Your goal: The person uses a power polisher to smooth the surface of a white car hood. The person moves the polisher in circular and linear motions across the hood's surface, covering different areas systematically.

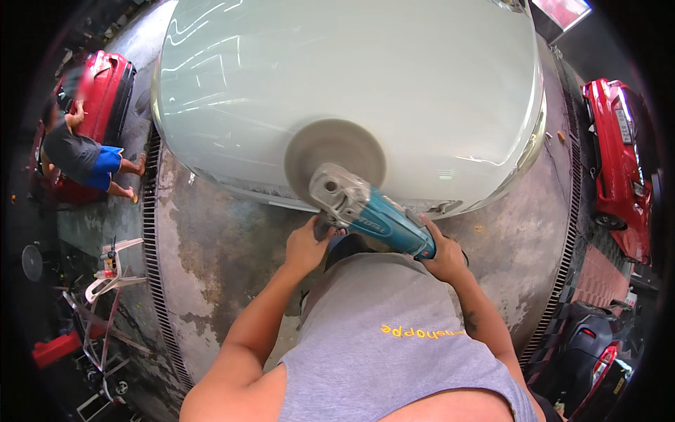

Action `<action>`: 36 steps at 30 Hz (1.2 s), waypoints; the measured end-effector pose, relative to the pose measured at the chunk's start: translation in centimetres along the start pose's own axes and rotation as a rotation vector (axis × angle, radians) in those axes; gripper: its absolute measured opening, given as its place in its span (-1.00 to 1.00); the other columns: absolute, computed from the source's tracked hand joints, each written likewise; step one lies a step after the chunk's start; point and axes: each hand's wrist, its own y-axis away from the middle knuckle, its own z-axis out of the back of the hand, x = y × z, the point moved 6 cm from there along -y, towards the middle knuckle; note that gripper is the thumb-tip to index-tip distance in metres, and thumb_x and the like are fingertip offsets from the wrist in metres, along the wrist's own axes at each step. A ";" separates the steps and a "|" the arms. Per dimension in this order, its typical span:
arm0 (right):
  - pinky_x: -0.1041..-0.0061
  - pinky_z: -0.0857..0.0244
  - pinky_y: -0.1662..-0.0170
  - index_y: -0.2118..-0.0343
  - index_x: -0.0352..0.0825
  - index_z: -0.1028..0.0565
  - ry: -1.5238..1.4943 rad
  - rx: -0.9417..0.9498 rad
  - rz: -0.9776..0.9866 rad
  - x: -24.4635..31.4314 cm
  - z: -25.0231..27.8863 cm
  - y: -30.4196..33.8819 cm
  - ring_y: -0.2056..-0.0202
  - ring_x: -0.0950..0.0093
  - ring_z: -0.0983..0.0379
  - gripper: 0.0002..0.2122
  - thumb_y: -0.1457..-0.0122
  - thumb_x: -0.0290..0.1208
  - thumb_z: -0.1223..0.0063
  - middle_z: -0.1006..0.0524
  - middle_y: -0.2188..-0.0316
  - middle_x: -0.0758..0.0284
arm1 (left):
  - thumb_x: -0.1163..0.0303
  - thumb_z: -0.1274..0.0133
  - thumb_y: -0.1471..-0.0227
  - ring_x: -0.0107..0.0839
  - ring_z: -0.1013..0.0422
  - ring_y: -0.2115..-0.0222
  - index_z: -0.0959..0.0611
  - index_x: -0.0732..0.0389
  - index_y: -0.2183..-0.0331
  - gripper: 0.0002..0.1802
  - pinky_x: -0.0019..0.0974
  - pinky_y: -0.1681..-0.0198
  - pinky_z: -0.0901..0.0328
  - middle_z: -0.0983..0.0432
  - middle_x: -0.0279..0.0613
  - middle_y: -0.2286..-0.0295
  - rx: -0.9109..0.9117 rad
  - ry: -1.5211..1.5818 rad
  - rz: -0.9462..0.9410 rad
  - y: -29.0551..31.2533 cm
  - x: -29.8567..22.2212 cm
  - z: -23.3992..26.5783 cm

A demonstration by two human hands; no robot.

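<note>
The hood (pixel 436 91) looks glossy, the polisher (pixel 383 219) plastic and metal

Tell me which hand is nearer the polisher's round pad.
Left. Your left hand holds the side handle, close to the pad; your right hand grips the rear of the polisher, farther off.

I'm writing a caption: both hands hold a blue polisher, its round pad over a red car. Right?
No: that car is whitish, not red, as the head view shows. Left hand and right hand do hold the blue polisher, its round pad over that car.
</note>
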 end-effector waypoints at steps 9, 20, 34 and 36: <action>0.23 -0.43 -0.14 -0.32 -0.42 -0.36 -0.151 -0.282 -0.355 -22.7 -1.2 9.8 -0.08 0.09 -0.61 -0.23 -0.02 -0.43 -0.47 -0.63 -0.03 -0.05 | 0.17 -0.20 -0.22 0.19 -0.62 0.27 -0.58 0.27 -0.02 -0.54 0.23 0.25 -0.45 -0.68 0.15 0.36 0.459 -0.092 -0.373 -2.5 -17.9 -11.7; 0.11 -0.45 -0.12 -0.33 -0.36 -0.34 -0.055 -0.157 -0.086 -15.8 -2.9 6.0 -0.06 -0.13 -0.57 -0.24 -0.03 -0.35 -0.41 -0.63 0.05 -0.18 | 0.08 -0.22 -0.19 0.19 -0.62 0.15 -0.63 0.20 -0.11 -0.44 0.17 0.04 -0.46 -0.70 0.20 0.21 0.201 -0.071 -0.011 2.7 -9.6 -7.8; 0.03 -0.47 -0.01 -0.40 -0.02 -0.28 0.092 0.057 0.132 -2.2 -5.7 -3.8 0.05 -0.08 -0.60 -0.19 -0.02 -0.30 -0.35 -0.67 0.10 -0.02 | 0.01 -0.28 -0.18 0.20 -0.61 0.13 -0.69 0.27 0.00 -0.44 0.04 0.05 -0.48 -0.70 0.22 0.22 -0.115 0.100 0.099 4.1 5.7 -2.9; 0.05 -0.47 -0.04 -0.39 -0.04 -0.30 0.056 -0.008 0.151 -5.2 -5.0 -2.1 0.03 -0.10 -0.60 -0.20 -0.02 -0.27 -0.36 -0.65 0.08 -0.04 | -0.07 -0.25 -0.19 0.21 -0.62 0.16 -0.70 0.23 -0.01 -0.42 0.06 0.06 -0.48 -0.70 0.22 0.24 -0.160 0.030 0.011 3.9 4.0 -5.8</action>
